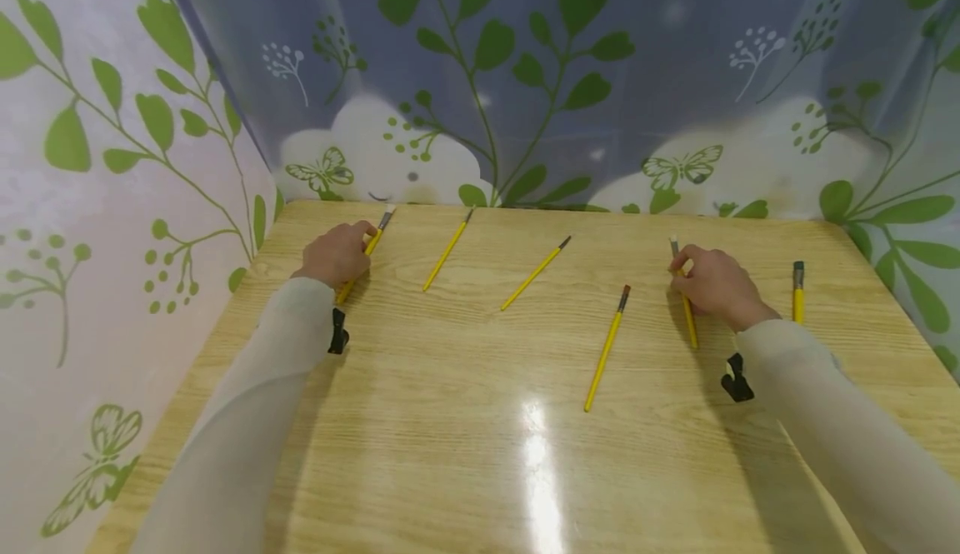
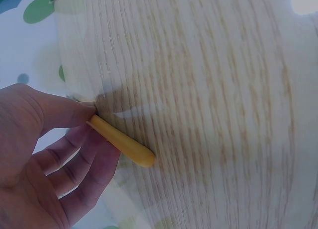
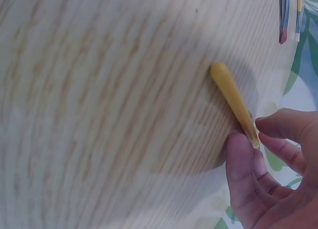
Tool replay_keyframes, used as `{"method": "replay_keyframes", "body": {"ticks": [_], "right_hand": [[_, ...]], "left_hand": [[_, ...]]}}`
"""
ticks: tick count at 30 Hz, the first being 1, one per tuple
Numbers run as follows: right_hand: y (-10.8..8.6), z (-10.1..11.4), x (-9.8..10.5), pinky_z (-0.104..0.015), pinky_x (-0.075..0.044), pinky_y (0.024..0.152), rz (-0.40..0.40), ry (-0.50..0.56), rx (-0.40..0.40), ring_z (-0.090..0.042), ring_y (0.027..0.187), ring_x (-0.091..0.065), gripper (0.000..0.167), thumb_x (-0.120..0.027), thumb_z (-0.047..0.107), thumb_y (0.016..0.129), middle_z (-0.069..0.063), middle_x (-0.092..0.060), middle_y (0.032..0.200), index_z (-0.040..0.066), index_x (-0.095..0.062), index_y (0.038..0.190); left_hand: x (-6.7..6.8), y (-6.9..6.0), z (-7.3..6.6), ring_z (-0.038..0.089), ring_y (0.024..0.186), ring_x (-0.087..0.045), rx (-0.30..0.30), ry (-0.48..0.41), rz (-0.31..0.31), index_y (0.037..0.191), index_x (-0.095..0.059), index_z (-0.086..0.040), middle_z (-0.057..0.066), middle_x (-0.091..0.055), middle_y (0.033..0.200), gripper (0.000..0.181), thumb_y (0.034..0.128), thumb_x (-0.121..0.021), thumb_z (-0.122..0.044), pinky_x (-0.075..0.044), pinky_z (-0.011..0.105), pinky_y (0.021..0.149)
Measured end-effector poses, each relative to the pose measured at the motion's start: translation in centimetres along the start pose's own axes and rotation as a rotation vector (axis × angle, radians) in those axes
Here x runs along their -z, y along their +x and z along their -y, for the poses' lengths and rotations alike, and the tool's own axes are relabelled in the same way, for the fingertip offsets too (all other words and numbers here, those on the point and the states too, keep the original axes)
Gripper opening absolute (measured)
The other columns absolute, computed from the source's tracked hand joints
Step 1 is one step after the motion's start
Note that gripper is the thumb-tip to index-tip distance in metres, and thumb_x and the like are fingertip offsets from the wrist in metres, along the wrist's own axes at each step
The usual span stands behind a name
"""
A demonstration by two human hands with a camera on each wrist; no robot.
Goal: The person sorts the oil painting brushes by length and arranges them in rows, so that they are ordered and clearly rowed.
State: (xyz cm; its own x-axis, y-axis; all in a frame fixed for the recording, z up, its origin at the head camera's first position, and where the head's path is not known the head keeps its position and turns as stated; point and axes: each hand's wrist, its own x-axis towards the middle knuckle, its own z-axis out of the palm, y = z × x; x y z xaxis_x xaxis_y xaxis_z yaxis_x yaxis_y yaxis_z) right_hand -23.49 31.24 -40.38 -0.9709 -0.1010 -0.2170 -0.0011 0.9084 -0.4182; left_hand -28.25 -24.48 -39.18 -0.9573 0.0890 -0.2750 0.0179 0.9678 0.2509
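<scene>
At the far left of the table, my left hand (image 1: 336, 254) (image 2: 59, 144) pinches a yellow-handled paintbrush (image 1: 377, 237) (image 2: 124, 143) between thumb and fingers. Its pale bristles point to the back edge, and the rounded handle end sticks out below the hand. On the right side, thumb and fingers of my right hand (image 1: 720, 286) (image 3: 271, 162) are curled about another yellow-handled paintbrush (image 1: 689, 321) (image 3: 231, 95). That one has light bristles pointing away, and its handle end lies towards me. The fingers partly hide both brushes.
Between the hands lie a thin paintbrush (image 1: 448, 250), a slanted dark-tipped paintbrush (image 1: 536, 273) and a reddish-tipped paintbrush (image 1: 606, 350). A wide flat paintbrush (image 1: 798, 291) is beyond the right hand, partly behind the sleeve. Leaf-patterned curtains (image 1: 517, 104) border the wooden table (image 1: 420, 421).
</scene>
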Motion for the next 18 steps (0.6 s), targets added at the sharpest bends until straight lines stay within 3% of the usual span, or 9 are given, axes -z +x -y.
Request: {"method": "replay_keyframes", "body": {"ticks": [4, 8, 18], "right_hand": [[0.00, -0.01, 0.07, -0.037, -0.050, 0.059, -0.024, -0.029, 0.008, -0.026, 0.069, -0.062, 0.036, -0.060, 0.020, 0.108, -0.028, -0.066, 0.111, -0.002, -0.059, 0.136], [-0.23, -0.03, 0.25, -0.040, -0.049, 0.063, -0.048, -0.054, 0.019, -0.034, 0.085, -0.064, 0.043, -0.060, 0.024, 0.109, -0.032, -0.064, 0.122, -0.001, -0.057, 0.143], [-0.69, 0.15, 0.48, -0.049, -0.054, 0.072, -0.064, -0.036, 0.018, -0.045, 0.103, -0.064, 0.048, -0.057, 0.027, 0.111, -0.035, -0.060, 0.130, -0.003, -0.054, 0.149]], "left_hand": [[-0.02, 0.07, -0.02, 0.037, 0.121, -0.067, -0.001, 0.003, -0.010, 0.164, -0.044, -0.012, 0.020, -0.063, 0.149, 0.059, 0.1061, -0.053, -0.011, -0.056, 0.049, 0.080], [-0.02, 0.01, -0.09, 0.037, 0.118, -0.068, -0.002, 0.001, -0.018, 0.164, -0.045, -0.013, 0.020, -0.064, 0.149, 0.058, 0.1063, -0.053, -0.011, -0.055, 0.047, 0.077], [0.07, -0.12, -0.10, 0.036, 0.115, -0.067, 0.000, -0.003, -0.007, 0.165, -0.043, -0.013, 0.020, -0.063, 0.150, 0.059, 0.1064, -0.052, -0.011, -0.050, 0.043, 0.073]]}}
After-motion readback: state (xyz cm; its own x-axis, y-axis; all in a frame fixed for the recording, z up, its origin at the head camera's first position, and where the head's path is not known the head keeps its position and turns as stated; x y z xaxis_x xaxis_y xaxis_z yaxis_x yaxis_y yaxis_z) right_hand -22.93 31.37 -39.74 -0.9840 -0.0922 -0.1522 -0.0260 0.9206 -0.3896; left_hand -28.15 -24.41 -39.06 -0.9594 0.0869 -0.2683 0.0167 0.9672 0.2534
